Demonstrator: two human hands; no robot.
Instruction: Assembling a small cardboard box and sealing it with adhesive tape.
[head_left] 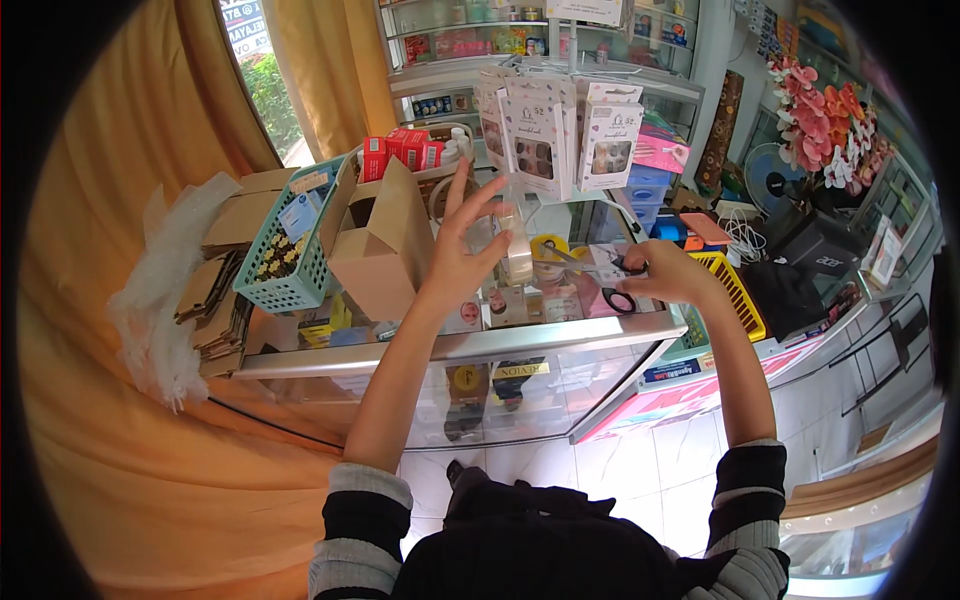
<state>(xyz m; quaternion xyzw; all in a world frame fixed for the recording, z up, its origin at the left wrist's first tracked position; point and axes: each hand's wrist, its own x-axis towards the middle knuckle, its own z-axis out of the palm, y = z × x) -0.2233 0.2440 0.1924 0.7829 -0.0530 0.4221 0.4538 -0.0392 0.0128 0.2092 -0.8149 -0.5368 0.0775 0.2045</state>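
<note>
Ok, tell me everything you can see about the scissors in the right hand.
The scissors have black loop handles and slim silvery metal blades. The right hand grips the handles, one loop hanging below the fingers. They lie roughly level above the glass counter, blades pointing left toward the tape roll held by the left hand. The blades look slightly parted.

Scissors (600,272) in right hand (668,277) (tape (517,250) left)
</note>
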